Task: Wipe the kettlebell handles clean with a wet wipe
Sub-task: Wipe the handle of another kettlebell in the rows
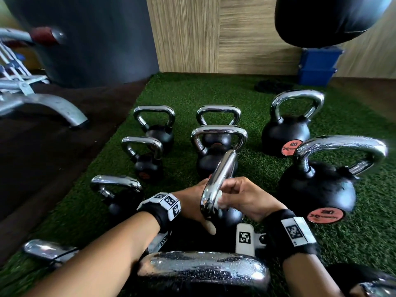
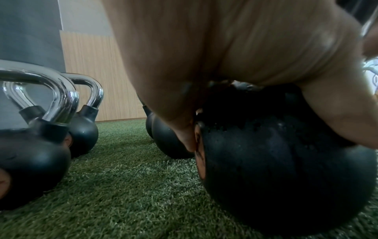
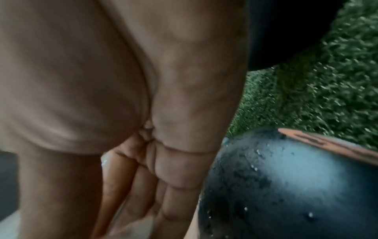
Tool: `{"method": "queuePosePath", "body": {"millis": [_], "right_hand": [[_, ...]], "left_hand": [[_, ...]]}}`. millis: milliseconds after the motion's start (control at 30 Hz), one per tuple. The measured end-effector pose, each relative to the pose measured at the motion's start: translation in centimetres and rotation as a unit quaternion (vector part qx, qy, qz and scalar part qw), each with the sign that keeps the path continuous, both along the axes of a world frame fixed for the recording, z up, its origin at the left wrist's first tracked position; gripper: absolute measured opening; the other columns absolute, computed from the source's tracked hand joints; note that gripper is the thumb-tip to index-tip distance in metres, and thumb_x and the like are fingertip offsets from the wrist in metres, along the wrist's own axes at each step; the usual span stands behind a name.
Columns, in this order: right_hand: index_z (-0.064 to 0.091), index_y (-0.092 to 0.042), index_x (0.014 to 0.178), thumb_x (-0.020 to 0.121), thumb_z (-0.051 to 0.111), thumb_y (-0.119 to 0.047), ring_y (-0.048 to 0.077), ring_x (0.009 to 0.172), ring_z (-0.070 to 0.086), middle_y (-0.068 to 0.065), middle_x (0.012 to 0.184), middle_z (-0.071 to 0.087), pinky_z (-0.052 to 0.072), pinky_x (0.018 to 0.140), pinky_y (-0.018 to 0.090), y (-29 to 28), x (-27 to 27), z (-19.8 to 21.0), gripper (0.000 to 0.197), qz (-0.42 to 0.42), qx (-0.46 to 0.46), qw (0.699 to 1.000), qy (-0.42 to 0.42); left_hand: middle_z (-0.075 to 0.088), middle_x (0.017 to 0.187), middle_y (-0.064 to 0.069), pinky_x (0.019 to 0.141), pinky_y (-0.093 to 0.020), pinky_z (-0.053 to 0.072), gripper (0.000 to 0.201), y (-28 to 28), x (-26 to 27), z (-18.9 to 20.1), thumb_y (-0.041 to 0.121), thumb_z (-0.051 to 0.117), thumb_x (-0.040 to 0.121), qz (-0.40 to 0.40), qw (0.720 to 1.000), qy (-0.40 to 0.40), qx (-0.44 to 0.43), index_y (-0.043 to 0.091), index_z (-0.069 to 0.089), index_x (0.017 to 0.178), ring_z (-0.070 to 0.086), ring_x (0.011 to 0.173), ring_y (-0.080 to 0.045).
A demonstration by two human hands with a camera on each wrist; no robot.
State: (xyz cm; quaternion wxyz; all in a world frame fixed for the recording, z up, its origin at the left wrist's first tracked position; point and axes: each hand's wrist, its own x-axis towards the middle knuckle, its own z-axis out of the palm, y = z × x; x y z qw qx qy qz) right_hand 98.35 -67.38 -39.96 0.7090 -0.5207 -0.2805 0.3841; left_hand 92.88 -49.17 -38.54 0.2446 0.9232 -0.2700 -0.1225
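On green turf stand several black kettlebells with chrome handles. The middle one's handle shows edge-on between my hands. My left hand grips this kettlebell from the left, thumb pointing down the near side. In the left wrist view its palm lies over the black ball. My right hand is curled on the handle's right side. It pinches a white wet wipe against the chrome. The right wrist view shows only the curled fingers from below. Most of the wipe is hidden.
Two large 20-marked kettlebells stand right, smaller ones left and behind. A wet chrome handle lies just below my wrists. A bench frame is far left, a blue crate by the wall, a hanging bag above.
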Motion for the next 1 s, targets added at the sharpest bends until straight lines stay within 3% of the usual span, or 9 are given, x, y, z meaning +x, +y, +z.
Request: {"method": "queuePosePath", "body": {"millis": [167,267,400,500,600,700,833,900,1000], "right_hand": [[0.051,0.022,0.123,0.079,0.066,0.01,0.024,0.079,0.072,0.022,0.097,0.07,0.06,0.078,0.031,0.4,0.5,-0.4,0.048,-0.017,0.036,0.994,0.103],[0.049,0.022,0.124,0.077,0.071,0.007,0.023,0.078,0.074,0.02,0.094,0.073,0.06,0.077,0.032,0.6,0.5,-0.8,0.054,-0.008,0.033,0.993,0.117],[0.071,0.006,0.099,0.079,0.067,0.011,0.025,0.082,0.063,0.018,0.092,0.072,0.052,0.083,0.025,1.2,0.9,-1.0,0.021,-0.079,0.077,0.982,0.153],[0.058,0.018,0.115,0.077,0.063,0.008,0.027,0.082,0.064,0.022,0.095,0.069,0.057,0.076,0.025,1.5,0.7,-1.2,0.04,-0.113,0.085,0.977,0.157],[0.057,0.015,0.099,0.071,0.064,0.013,0.03,0.077,0.071,0.025,0.098,0.07,0.061,0.073,0.033,1.9,0.1,-0.8,0.029,-0.14,0.106,0.975,0.14],[0.055,0.002,0.081,0.068,0.065,0.014,0.042,0.088,0.068,0.039,0.113,0.06,0.06,0.082,0.047,2.3,0.1,0.0,0.021,-0.231,0.113,0.957,0.133],[0.059,-0.003,0.072,0.052,0.086,0.004,0.071,0.11,0.051,0.053,0.115,0.054,0.039,0.099,0.077,2.4,-0.3,0.2,0.034,-0.299,0.084,0.946,0.096],[0.062,-0.009,0.066,0.05,0.092,0.001,0.062,0.097,0.064,0.045,0.101,0.064,0.051,0.09,0.07,2.1,-0.3,0.6,0.036,-0.332,0.052,0.941,0.035],[0.063,-0.014,0.063,0.062,0.088,0.006,0.021,0.063,0.068,0.011,0.07,0.073,0.056,0.065,0.035,1.7,1.2,0.4,0.033,-0.411,-0.029,0.905,-0.106]], "left_hand": [[0.026,0.167,-0.003,0.126,-0.046,0.022,0.107,0.0,0.4,-0.4,0.031,0.099,0.061,0.015,0.999,0.013,0.032,0.023,0.046,0.153,0.021,0.155,-0.028],[0.032,0.164,0.0,0.126,-0.043,0.024,0.102,-0.1,0.3,-0.4,0.029,0.099,0.061,0.034,0.999,0.031,0.023,0.024,0.049,0.15,0.025,0.153,-0.025],[0.046,0.141,0.01,0.119,-0.033,0.037,0.087,0.4,-0.4,-0.6,0.019,0.102,0.056,0.115,0.989,0.075,-0.048,0.055,0.053,0.118,0.041,0.142,-0.02],[0.05,0.138,0.008,0.116,-0.032,0.04,0.085,0.3,-0.4,-0.8,0.022,0.103,0.055,0.134,0.986,0.09,-0.035,0.053,0.051,0.114,0.044,0.139,-0.02],[0.049,0.133,0.01,0.115,-0.036,0.042,0.085,0.3,-0.2,-0.9,0.025,0.103,0.054,0.135,0.986,0.094,-0.03,0.057,0.047,0.11,0.045,0.136,-0.02],[0.044,0.131,0.012,0.114,-0.03,0.041,0.092,0.3,-0.1,-1.3,0.022,0.104,0.051,0.149,0.984,0.09,-0.038,0.045,0.045,0.117,0.043,0.136,-0.016],[0.04,0.136,0.01,0.115,-0.025,0.036,0.1,0.3,-0.2,-1.4,0.021,0.104,0.05,0.153,0.984,0.082,-0.043,0.038,0.044,0.128,0.038,0.139,-0.019],[0.039,0.143,0.004,0.116,-0.022,0.032,0.106,0.2,-0.3,-1.1,0.022,0.104,0.051,0.145,0.986,0.074,-0.029,0.029,0.046,0.139,0.036,0.14,-0.02],[0.036,0.153,-0.007,0.122,-0.028,0.028,0.109,-0.2,-0.5,-0.4,0.023,0.103,0.053,0.133,0.989,0.062,-0.011,0.019,0.047,0.146,0.031,0.145,-0.024]]}}
